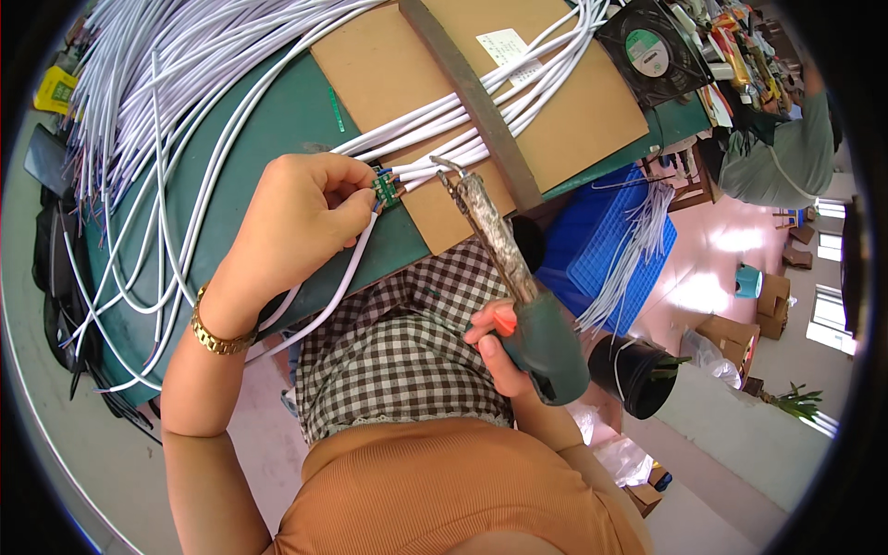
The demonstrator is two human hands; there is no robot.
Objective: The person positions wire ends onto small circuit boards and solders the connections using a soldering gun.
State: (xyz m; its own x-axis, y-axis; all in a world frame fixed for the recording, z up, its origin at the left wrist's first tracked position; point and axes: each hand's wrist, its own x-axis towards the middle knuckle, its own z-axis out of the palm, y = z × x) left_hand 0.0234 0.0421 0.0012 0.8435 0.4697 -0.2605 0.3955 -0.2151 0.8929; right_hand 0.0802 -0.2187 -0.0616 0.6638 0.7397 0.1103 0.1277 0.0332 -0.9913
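Observation:
My left hand pinches a small green circuit board at the edge of the table. A white cable runs down from beneath those fingertips; whether they grip it too is partly hidden. Other white cables end at the board's far side, with thin coloured wires showing. In my right hand is a soldering iron with a dark green handle and a worn metal barrel. Its bent tip points up, to the right of the board. A dark flat bar lies across the cables.
Brown cardboard lies on the green table under the cables. A large bundle of white cables fills the far left. A black fan stands far right. Below it are a blue crate and black bucket. Another person is beyond.

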